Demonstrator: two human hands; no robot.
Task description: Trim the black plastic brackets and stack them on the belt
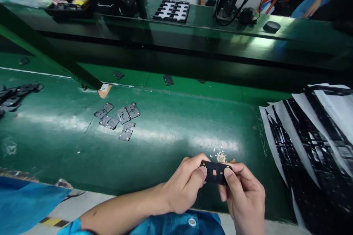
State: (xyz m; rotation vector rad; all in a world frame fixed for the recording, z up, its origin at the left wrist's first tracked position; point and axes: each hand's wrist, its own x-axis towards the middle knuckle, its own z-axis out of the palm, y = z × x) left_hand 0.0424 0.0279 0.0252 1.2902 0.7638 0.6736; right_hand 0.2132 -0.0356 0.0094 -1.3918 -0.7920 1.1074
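Observation:
Between my two hands is a small black plastic plate (216,177) with cut-out windows and a yellowish spot at its upper left corner. My left hand (184,183) pinches its left end, the thumb lying on top. At the right end, my right hand (242,191) grips it with the thumb pressed on the face and the fingers curled beneath. Just beyond the plate lies a little heap of tiny pale bits (221,156) on the green table (176,128). Several similar dark plates (123,115) lie loosely grouped farther off to the left.
Sheets with black film-like parts (309,147) are stacked at the right. Dark parts (16,97) are piled at the far left. A green post (52,49) slants down to the table. Small plates (168,80) lie along a brighter green strip. A tray (172,10) sits on the rear shelf.

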